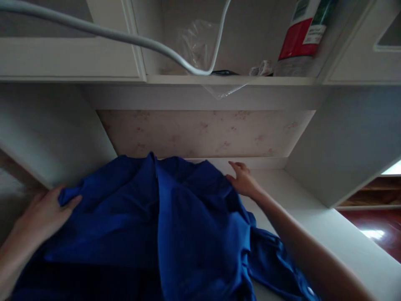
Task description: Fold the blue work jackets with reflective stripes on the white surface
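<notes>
A dark blue jacket (200, 225) lies spread over the white desktop, with a loose fold running down its middle. Its sleeve (275, 259) trails to the lower right, with a pale button near the end. At the left, my left hand (46, 213) pinches the jacket's edge between thumb and fingers. My right hand (242, 179) is at the jacket's upper right edge, its fingers stretched out over the desktop and its thumb close to or touching the cloth. The near part of the jacket runs out of view at the bottom.
White side panels (341, 138) flank the desktop (313, 209). Above is a shelf (175, 79) with a clear plastic bag (200, 42) and a red-labelled container (297, 42). A white cable (150, 44) hangs across the top. Patterned wallpaper (203, 131) covers the back.
</notes>
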A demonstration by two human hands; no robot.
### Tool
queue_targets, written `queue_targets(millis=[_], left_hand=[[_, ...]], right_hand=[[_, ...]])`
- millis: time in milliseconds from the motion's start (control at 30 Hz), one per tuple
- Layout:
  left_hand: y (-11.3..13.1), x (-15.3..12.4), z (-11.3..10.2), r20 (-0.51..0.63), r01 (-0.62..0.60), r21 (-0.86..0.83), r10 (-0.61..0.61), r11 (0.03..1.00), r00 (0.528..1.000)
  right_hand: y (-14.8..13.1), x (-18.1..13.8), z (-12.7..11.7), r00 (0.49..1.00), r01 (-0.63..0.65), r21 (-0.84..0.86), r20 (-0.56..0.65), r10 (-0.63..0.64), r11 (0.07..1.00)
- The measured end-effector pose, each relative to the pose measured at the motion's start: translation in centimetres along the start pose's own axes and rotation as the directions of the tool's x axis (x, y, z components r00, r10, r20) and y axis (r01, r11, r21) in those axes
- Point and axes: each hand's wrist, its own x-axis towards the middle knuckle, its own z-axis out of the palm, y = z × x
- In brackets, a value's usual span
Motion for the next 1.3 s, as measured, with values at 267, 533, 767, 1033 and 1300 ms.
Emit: queue_targets(millis=[267, 533, 767, 1033, 1300], left_hand=[[0.1, -4.4, 8.4, 0.264, -0.2, -0.066, 0.21, 0.978, 0.941], [-1.0, -4.2, 9.2, 0.285, -0.2, -0.151, 0.237, 0.968, 0.929], [-1.2, -5.9, 3.9, 0.265, -0.067, -0.353, 0.168, 0.933, 0.95], [6.9, -7.3, 8.8, 0.384, -0.285, -0.323, 0.401, 0.902, 0.832], [7.8, -8.0, 7.7, 0.386, -0.249, -0.373, 0.393, 0.894, 0.835]], right_hand=[[-4.0, -9.6, 13.5, 0.702, 0.471, -0.053, 0.627, -0.338, 0.88], [-5.6, -9.9, 11.3, 0.602, 0.63, 0.034, 0.611, -0.515, 0.776], [-6.2, -13.1, 4.9, 0.172, 0.481, 0.468, 0.779, -0.603, 0.742], [-6.6, -16.1, 7.9, 0.511, 0.393, 0.24, 0.746, -0.427, 0.888], [-3.9, -17.4, 8.2, 0.602, 0.328, 0.245, 0.69, -0.402, 0.912]])
